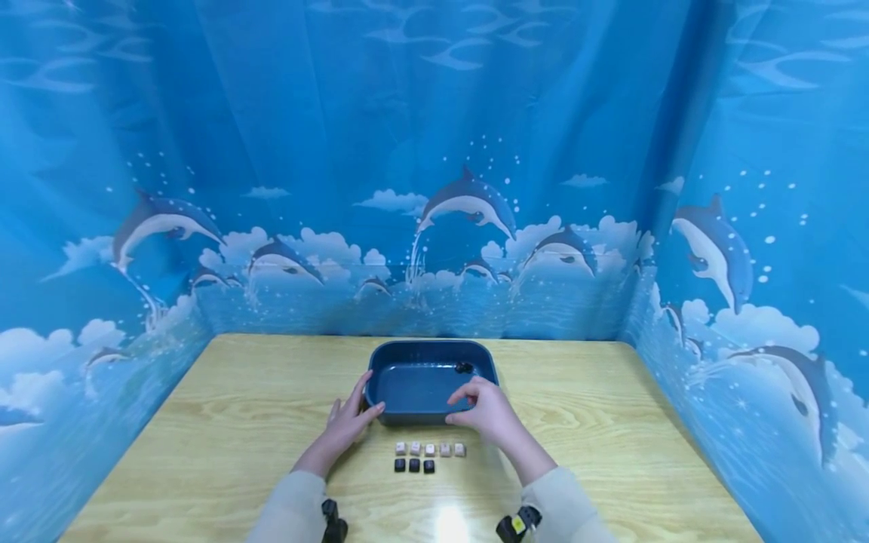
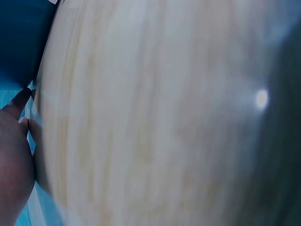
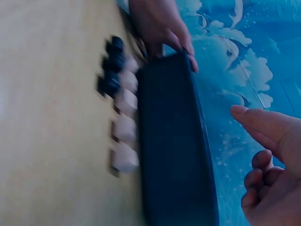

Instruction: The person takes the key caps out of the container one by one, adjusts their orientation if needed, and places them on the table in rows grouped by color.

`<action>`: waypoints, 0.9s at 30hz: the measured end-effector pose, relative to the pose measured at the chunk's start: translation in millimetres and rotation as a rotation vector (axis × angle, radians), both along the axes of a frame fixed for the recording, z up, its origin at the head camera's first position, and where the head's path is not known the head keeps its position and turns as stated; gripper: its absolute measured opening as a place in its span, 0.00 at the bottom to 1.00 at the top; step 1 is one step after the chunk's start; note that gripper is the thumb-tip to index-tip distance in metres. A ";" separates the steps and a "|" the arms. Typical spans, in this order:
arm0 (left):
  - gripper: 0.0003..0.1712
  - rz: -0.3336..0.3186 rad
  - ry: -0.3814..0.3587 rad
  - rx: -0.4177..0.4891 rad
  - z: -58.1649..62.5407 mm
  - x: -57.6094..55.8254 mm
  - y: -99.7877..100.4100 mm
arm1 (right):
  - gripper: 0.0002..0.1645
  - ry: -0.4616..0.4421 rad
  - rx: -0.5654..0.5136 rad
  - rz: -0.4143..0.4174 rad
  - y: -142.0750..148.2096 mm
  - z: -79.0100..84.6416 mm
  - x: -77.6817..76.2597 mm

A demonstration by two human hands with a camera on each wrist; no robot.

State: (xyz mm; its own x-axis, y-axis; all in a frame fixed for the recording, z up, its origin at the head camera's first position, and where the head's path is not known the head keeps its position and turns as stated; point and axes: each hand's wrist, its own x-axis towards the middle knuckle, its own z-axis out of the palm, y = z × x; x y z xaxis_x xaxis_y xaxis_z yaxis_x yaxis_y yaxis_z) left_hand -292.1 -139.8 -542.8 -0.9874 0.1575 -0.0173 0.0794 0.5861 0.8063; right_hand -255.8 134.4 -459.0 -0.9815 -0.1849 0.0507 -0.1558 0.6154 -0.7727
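Note:
A dark blue rectangular box [image 1: 416, 418] stands open-topped on the table. My left hand [image 1: 348, 421] rests against its left front corner with fingers mostly straight, the thumb near the front rim. Above the box's right front part hovers my right hand [image 1: 490, 411]; its thumb and index finger are apart, and I see nothing between them. The right wrist view shows this hand's other fingers loosely bent [image 3: 256, 181]. Small black pieces [image 1: 464, 367] lie inside the box at the back right. In front of it, several white keycap-like pieces [image 1: 430, 450] form a row, with three black ones [image 1: 414, 465] nearer me.
The wooden table [image 1: 271, 392] extends to both sides of the box. A blue curtain printed with dolphins [image 1: 434, 113] encloses the back and sides. Dark wrist-worn devices [image 1: 519, 523] sit at both sleeves. Bright light reflects off the table's front.

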 end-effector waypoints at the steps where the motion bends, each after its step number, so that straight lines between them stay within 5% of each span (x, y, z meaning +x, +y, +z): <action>1: 0.44 -0.001 -0.002 0.000 -0.3 -0.2 0.0 | 0.12 -0.005 -0.008 -0.004 1.5 3.2 -4.8; 8: 0.43 -0.004 0.010 -0.009 -0.1 0.7 -0.4 | 0.11 -0.041 -0.025 0.006 7.7 15.0 -38.6; 15: 0.44 0.003 -0.015 -0.001 0.0 1.6 -0.2 | 0.12 -0.071 -0.032 0.034 13.8 9.3 -71.7; 22: 0.45 0.003 -0.015 0.006 -0.9 1.3 -0.8 | 0.18 -0.160 -0.131 0.047 16.7 -0.1 -92.8; 27: 0.44 0.001 -0.006 0.011 -1.6 0.9 -0.5 | 0.22 -0.223 -0.160 -0.024 14.1 -6.0 -103.6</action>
